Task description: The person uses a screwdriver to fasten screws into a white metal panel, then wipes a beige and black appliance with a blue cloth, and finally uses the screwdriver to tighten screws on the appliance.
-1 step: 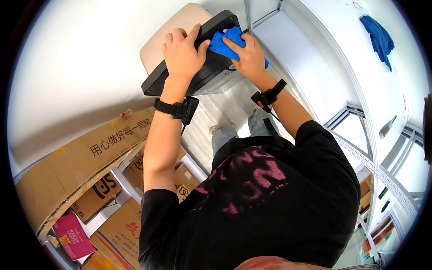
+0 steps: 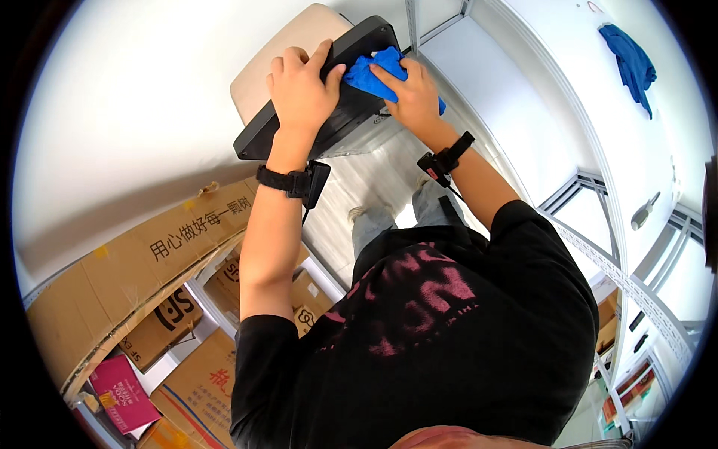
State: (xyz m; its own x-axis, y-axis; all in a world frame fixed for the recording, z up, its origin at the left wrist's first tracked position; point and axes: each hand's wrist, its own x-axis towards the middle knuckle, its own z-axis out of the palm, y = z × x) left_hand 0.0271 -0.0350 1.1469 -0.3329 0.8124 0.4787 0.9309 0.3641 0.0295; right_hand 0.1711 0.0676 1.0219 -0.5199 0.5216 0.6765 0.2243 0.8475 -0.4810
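A black flat rectangular device (image 2: 258,133), perhaps a monitor, is held at a slant in front of me, its kind not certain. My left hand (image 2: 301,93) grips its long upper edge, the fingers over the far side and the thumb on the near side. Bunched blue cloth (image 2: 372,78) lies against the device near its right end. My right hand (image 2: 411,93) holds this cloth and presses it to the surface, with the index finger stretched along it. Part of the cloth hangs out beyond that hand.
Behind the device stands a beige padded seat or box (image 2: 292,41). Cardboard boxes (image 2: 172,325) fill a shelf at lower left, beside a pink box (image 2: 123,393). White shelving (image 2: 493,97) runs along the right, where a second blue cloth (image 2: 630,63) and a screwdriver (image 2: 645,212) lie.
Both hands, the cloth and the device have shifted very slightly to the left. The grips look the same.
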